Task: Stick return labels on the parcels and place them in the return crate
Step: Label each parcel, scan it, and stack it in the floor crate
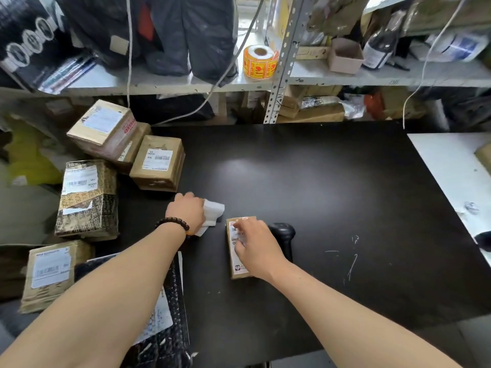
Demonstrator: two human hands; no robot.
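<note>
The right hand (256,243) presses flat-fingered on the small parcel (240,273), lying near-to-far on the counter (318,195); the left hand (187,211), just left, grips white paper (214,211).

A small brown parcel (240,273), bearing a white label (236,262), was laid flat at lower centre of the frame. Other labelled parcels (158,162) were heaped at left.

Parcel-packing stockroom: labelled parcels (158,162), cluttered shelving (276,81).
</note>
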